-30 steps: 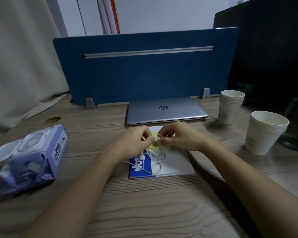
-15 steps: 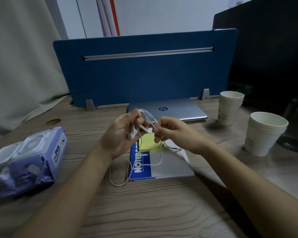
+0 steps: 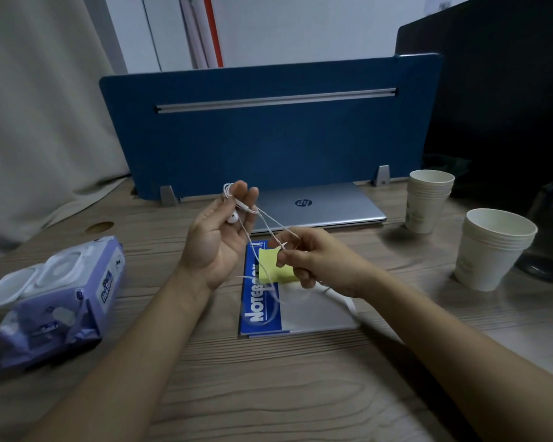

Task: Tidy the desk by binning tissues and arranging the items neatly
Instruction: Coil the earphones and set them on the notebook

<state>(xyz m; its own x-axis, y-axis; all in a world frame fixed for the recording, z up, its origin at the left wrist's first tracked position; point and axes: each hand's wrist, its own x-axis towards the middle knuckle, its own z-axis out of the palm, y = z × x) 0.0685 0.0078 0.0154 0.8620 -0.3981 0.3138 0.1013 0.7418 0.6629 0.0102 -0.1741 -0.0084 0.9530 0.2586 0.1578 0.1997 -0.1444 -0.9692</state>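
Observation:
White wired earphones (image 3: 237,215) hang between both hands above the desk. My left hand (image 3: 219,234) is raised palm up, with the cord looped round its fingertips and an earbud against the fingers. My right hand (image 3: 304,256) pinches the cord lower down, and the loose end trails over a blue and white notebook (image 3: 262,314). A yellow sticky-note pad (image 3: 270,266) lies on the notebook, partly behind my right hand. A purple wet-wipes pack (image 3: 58,298) with its lid open lies at the left.
A shut silver laptop (image 3: 316,202) sits behind the notebook, against a blue desk divider (image 3: 268,132). Two stacks of paper cups (image 3: 428,199) (image 3: 492,247) stand at the right. A curtain hangs at the left and a dark screen stands at the far right.
Both hands lifted the earphones off the notebook. My left hand rose and turned palm up with the cord on its fingers; my right hand moved down and right along the cord.

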